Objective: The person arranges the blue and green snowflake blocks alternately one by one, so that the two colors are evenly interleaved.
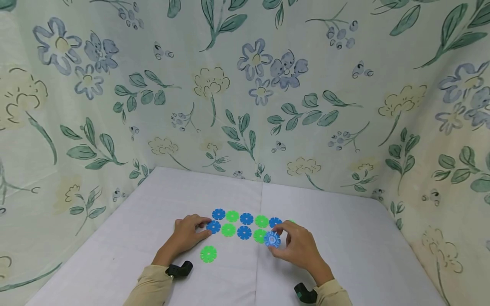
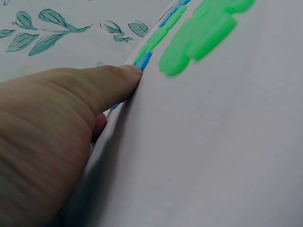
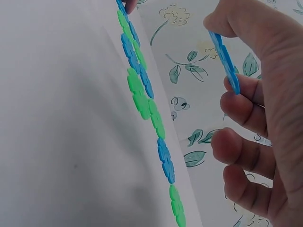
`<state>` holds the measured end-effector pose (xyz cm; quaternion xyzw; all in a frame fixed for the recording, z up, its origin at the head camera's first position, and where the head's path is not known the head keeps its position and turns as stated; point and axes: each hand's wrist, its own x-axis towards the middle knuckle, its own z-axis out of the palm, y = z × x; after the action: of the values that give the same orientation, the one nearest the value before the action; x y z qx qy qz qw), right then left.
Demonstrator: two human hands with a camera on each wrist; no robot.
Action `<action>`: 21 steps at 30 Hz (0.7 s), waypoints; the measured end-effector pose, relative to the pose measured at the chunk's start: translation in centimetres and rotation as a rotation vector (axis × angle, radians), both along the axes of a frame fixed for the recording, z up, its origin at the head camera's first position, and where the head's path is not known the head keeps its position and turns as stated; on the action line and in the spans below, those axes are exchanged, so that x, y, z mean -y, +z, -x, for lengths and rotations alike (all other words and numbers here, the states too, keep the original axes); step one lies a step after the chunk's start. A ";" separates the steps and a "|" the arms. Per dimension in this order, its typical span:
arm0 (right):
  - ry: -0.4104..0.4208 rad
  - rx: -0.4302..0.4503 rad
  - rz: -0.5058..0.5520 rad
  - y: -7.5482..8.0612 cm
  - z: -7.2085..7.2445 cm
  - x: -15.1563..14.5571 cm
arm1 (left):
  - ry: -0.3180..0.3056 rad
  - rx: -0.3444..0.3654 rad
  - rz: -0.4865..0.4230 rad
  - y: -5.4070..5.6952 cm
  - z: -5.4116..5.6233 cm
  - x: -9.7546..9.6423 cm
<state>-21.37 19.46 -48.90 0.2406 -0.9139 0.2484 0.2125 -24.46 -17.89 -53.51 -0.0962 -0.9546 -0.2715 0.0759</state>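
In the head view my left hand (image 1: pixel 188 233) holds thumb and forefinger at the edges of a blue notched plastic disc (image 1: pixel 214 227), at the left end of the near row on the cloth. My right hand (image 1: pixel 300 246) pinches another blue disc (image 1: pixel 272 239) between thumb and forefinger. The right wrist view shows that blue disc (image 3: pixel 226 64) edge-on, raised off the cloth, the other fingers loosely bent. Beside it in the near row lies a green disc (image 1: pixel 258 235), partly covered in the head view. A separate green disc (image 1: pixel 208 254) lies nearer me, right of the left wrist.
Behind the near row runs a far row of alternating discs, from a blue disc (image 1: pixel 218 214) to a green disc (image 1: pixel 292 221) partly behind my right hand. A white cloth (image 1: pixel 363 255) covers the table, creased down the middle. Floral curtains (image 1: pixel 252 106) surround the back and sides.
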 end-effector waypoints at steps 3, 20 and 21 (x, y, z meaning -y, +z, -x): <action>-0.021 -0.016 -0.003 -0.2 0.1 -0.1 | -0.001 -0.004 0.000 0.0 0.0 0.0; -0.262 0.096 0.010 -1.2 0.8 -0.4 | -0.009 -0.010 0.006 0.0 0.0 0.0; -0.271 0.100 0.005 -1.3 0.8 -0.4 | -0.010 -0.009 0.005 0.0 0.0 0.0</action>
<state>-22.22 19.86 -50.22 0.1016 -0.9469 0.2316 0.1987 -24.47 -17.91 -53.50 -0.1024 -0.9545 -0.2690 0.0785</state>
